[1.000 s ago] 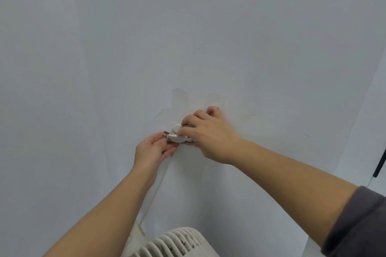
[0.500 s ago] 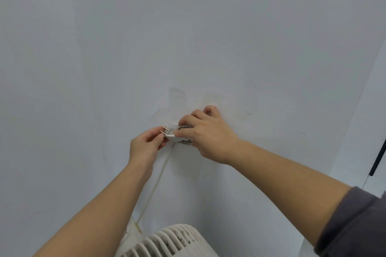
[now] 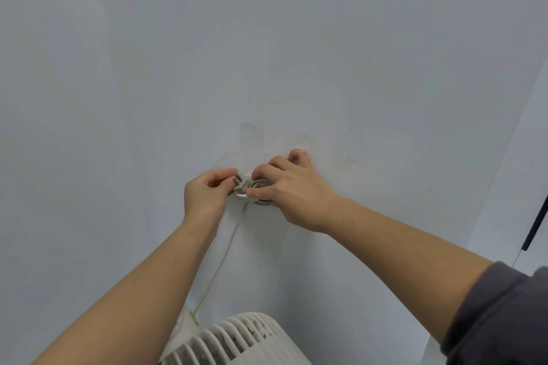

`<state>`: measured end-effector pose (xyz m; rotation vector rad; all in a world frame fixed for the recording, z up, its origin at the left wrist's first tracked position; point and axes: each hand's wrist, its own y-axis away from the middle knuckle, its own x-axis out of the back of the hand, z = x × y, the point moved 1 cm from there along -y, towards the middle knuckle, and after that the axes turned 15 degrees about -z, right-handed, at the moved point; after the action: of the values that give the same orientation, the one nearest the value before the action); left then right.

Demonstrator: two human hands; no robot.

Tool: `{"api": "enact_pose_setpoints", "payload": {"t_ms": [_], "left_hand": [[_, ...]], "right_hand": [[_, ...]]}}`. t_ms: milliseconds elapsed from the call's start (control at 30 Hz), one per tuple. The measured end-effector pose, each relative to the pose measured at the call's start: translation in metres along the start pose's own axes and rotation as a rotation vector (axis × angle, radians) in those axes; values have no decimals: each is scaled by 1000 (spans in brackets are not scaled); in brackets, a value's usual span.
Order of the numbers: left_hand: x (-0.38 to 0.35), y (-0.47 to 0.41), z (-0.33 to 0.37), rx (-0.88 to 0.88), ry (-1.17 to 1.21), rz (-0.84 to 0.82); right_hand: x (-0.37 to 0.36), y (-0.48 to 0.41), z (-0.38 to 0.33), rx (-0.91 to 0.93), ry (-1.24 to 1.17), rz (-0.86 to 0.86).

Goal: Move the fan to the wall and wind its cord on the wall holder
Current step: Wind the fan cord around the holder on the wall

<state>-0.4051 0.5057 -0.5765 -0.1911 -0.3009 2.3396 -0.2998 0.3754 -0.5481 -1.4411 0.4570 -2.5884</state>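
The cord [image 3: 221,261] rises in one long, nearly straight line from the fan [image 3: 237,341], leaning slightly right as it climbs the wall [image 3: 267,38], and ends in tight loops on the wall holder [image 3: 241,195], at the middle of the view. The plug [image 3: 240,184] lies at the coil's left side, its prongs pointing up and left. The left hand [image 3: 204,195] pinches the plug end between thumb and fingertips. The right hand [image 3: 293,190] curls over the coil, index finger and thumb gripping the wound cord, the other fingers bent against the wall. Only the top of the fan's white grille shows, at the bottom edge, close to the wall. Pale tape patches [image 3: 252,139] sit just above the holder. Bare wall spreads wide above and to the left; at the right a dark rod [image 3: 536,222] slants along the edge, and a grey sleeve [image 3: 498,314] covers the right upper arm.
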Motion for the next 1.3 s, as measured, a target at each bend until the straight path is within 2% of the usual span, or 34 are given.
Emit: {"api": "enact_pose_setpoints", "payload": {"t_ms": [267,633,833,1100,1300], "left_hand": [[0,8,0,-9,68,25],[6,16,1,-27,117,-67],[13,14,1,5,33,-116],[16,14,6,73,76,-143],[18,20,12,146,15,-184]], "right_hand": [[-2,1,1,-10,21,5],[-6,5,-3,-1,113,20],[-6,6,-3,10,128,3],[1,23,-5,34,163,-143],[7,33,-6,19,176,-210]]}}
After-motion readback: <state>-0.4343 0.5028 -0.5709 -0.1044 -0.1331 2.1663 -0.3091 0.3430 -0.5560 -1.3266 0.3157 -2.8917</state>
